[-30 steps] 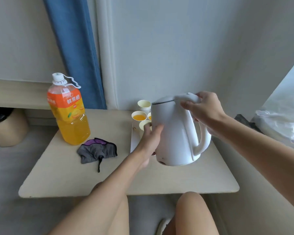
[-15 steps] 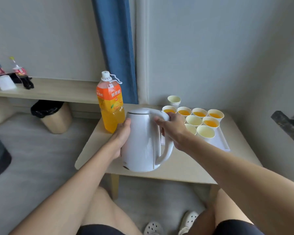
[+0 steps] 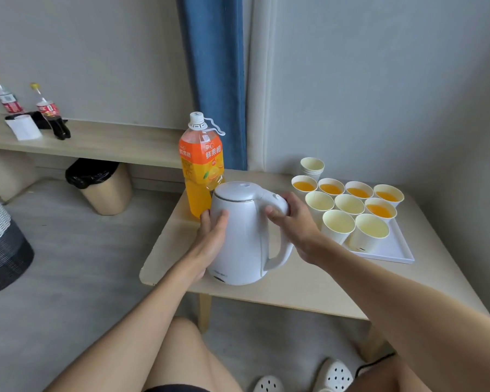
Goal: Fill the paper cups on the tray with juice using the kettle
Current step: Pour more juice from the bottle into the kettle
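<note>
White kettle, side gripped by left hand, palm hidden; right hand fingers clasp handle

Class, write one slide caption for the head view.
Left hand and right hand grip a white kettle beside a tray of paper cups, five with juice, four empty.

Illumination is bright, diffuse and even; the source direction cannot be determined. Shadows are soft: a faint one lies on the floor beneath the table. The kettle shows only a mild sheen. Wide-angle distortion bows the curtain and shelf toward the frame edges. Centre focus is adequate; fine detail is slightly soft throughout.
</note>
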A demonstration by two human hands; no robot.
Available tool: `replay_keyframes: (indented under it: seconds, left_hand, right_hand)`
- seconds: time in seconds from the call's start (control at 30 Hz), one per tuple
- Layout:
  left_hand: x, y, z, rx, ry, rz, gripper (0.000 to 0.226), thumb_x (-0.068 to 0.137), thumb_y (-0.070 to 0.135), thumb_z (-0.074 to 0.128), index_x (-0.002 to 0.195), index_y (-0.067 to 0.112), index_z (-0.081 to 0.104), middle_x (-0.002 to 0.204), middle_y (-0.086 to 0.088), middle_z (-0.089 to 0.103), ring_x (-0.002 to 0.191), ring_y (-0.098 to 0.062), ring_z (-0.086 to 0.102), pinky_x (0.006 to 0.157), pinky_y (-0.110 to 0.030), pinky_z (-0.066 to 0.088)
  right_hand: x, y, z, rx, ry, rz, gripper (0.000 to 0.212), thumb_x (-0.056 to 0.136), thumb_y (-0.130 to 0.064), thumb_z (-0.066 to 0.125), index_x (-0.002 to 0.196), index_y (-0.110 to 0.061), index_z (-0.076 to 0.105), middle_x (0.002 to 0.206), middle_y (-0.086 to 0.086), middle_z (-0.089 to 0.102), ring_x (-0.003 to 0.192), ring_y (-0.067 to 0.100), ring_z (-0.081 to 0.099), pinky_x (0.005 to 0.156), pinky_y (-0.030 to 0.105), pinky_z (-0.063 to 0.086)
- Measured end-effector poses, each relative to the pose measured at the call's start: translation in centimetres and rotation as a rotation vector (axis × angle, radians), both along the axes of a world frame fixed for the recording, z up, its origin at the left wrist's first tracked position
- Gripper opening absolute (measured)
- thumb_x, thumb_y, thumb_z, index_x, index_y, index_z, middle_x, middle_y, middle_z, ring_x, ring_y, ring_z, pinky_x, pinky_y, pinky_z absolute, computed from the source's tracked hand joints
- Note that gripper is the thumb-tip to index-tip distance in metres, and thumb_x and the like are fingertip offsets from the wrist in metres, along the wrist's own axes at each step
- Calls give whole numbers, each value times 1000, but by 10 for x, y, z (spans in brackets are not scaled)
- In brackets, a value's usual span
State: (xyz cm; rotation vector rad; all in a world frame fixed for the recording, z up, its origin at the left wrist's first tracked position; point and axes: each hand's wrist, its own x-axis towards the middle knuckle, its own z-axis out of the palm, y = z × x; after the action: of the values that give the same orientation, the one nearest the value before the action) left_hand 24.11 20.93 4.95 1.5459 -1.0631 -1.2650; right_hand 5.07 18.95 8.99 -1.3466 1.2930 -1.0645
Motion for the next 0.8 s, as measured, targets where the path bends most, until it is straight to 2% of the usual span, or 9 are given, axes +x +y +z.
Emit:
replay_keyframes:
  seconds: [0.07,0.13,0.23,0.37,0.47,0.57,0.67,0.73,0.8]
  left_hand:
    - [-6,-4,-8,-31,46,-14,38,104,60,44,136,51,27,144,18,47,133,-15,50,105,-47,43]
    - [-15,-7,-13,-70,65,-32,59,92,69,50,140,50,22,151,16,42,138,-14,46,115,-50,41]
    - [-29,-14,-18,-106,58,-59,86,83,73,54,153,38,17,159,8,33,144,-16,40,121,-47,36]
    - [-34,-18,-18,-127,36,-73,61,108,49,45,158,27,17,159,5,32,145,-17,37,120,-44,35]
    - [-27,-16,-17,-110,-5,-90,56,109,49,40,154,21,22,155,3,35,144,-18,37,117,-40,35]
    - [-23,-14,-8,-100,-17,-72,55,100,61,52,132,19,35,137,2,44,133,-19,44,97,-33,39]
    - [-25,-16,0,-144,-24,-61,79,83,56,70,142,22,30,139,4,44,129,-16,47,91,-28,44]
    - [-26,-18,2,-166,-35,-99,113,74,44,84,158,28,11,150,6,41,135,-15,44,106,-34,44]
    - [-28,-19,-1,-167,-106,-128,133,67,41,90,160,38,-4,159,5,32,145,-18,37,119,-45,38]
  right_hand:
    - [-4,-6,-4,-44,61,-2,20,95,-12,65,108,-3,54,89,1,58,74,11,53,62,16,48]
    - [-9,-11,-11,-62,127,-40,18,94,-13,65,109,-8,55,98,5,64,87,19,58,77,31,51]
    - [-22,-18,-18,-67,226,-107,19,95,-11,62,112,-12,55,99,5,66,93,23,60,80,37,50]
    - [-41,-21,-18,-16,253,-64,15,97,-10,61,109,-12,53,89,-2,59,78,14,54,65,27,45]
    - [-49,-23,-20,49,223,5,15,96,-9,62,109,-9,54,91,5,58,80,20,53,70,34,47]
    - [-53,-26,-17,82,229,63,19,92,-4,65,109,-11,58,92,4,63,87,22,58,76,35,50]
    - [-50,-28,-7,-45,383,75,44,82,1,67,120,-21,60,108,0,62,106,22,57,88,35,51]
    - [-43,-30,-1,-207,536,95,66,78,-1,67,138,-23,53,124,7,56,121,24,49,102,40,45]
    - [-34,-32,4,-305,644,179,69,80,-3,64,144,-25,48,127,12,53,122,26,49,103,38,42]
